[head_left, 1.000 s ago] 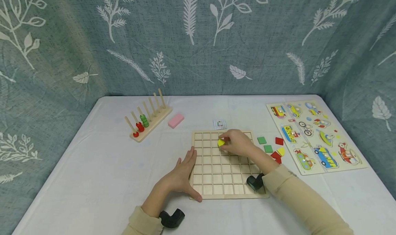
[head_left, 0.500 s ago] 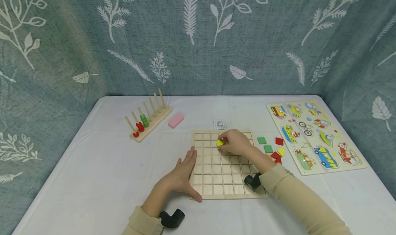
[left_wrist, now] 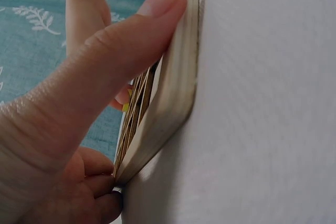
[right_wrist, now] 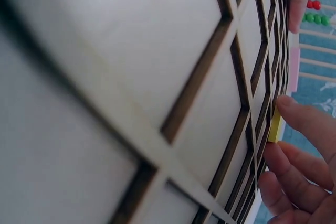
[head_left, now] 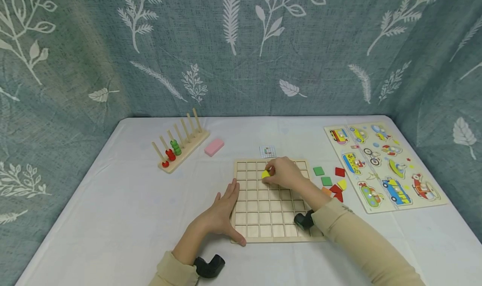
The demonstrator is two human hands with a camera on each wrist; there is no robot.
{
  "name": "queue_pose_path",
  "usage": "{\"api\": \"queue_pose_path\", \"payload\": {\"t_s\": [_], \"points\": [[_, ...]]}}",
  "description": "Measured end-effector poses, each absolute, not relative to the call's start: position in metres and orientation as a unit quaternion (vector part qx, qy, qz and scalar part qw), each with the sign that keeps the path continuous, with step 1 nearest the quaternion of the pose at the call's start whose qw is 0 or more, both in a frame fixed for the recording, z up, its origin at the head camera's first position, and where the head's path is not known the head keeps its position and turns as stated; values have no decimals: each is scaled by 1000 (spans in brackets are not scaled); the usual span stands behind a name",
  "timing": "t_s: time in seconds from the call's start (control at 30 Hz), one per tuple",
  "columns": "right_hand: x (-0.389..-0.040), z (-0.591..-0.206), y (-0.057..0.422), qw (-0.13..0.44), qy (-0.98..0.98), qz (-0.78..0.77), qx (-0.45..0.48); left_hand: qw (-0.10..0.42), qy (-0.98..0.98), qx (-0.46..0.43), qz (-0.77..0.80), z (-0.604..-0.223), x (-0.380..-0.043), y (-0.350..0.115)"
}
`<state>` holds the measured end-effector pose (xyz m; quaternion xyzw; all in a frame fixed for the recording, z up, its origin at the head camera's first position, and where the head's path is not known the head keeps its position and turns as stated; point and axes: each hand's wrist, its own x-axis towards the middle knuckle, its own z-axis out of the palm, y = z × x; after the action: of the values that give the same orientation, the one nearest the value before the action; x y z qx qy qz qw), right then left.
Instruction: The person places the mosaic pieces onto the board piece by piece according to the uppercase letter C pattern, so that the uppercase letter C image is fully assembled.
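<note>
A wooden grid board (head_left: 276, 239) with square cells lies flat on the table. My right hand (head_left: 288, 175) pinches a small yellow tile (head_left: 265, 174) between thumb and fingers over the board's upper part. In the right wrist view, the same yellow tile (right_wrist: 275, 125) stands on edge at the grid, thumb and fingertips about it. My left hand (head_left: 218, 215) is spread along the board's left side, its fingers against the edge and its thumb on the front left corner. The left thumb (left_wrist: 131, 38) lies across the board's rim in the left wrist view.
Right of the board lie green tiles (head_left: 318, 170), red tiles (head_left: 340, 172), another yellow tile (head_left: 342, 184) and an orange tile (head_left: 326, 191). A picture puzzle board (head_left: 385, 169), a small pattern card (head_left: 267, 151), a pink block (head_left: 214, 147) and a peg stand with beads (head_left: 184, 150) surround it.
My right hand has slid slightly left over the grid with the yellow tile, which has turned a little in the fingers. The orange tile has come into sight beside the forearm. My left hand stays put.
</note>
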<state>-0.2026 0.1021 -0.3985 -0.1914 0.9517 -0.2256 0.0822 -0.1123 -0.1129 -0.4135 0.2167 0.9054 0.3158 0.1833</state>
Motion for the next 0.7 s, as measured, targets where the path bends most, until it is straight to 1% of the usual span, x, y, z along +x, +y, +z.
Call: {"api": "queue_pose_path", "payload": {"t_s": [0.17,0.4,0.7], "points": [[-203,-400,99,81,954,-235,-168,184,905,217,316,-413,-112,-113],[-204,-400,96,68,948,-260,-169,185,906,217,314,-413,-112,-113],[-204,-399,96,80,946,-273,-153,185,907,216,311,-413,-112,-113]]}}
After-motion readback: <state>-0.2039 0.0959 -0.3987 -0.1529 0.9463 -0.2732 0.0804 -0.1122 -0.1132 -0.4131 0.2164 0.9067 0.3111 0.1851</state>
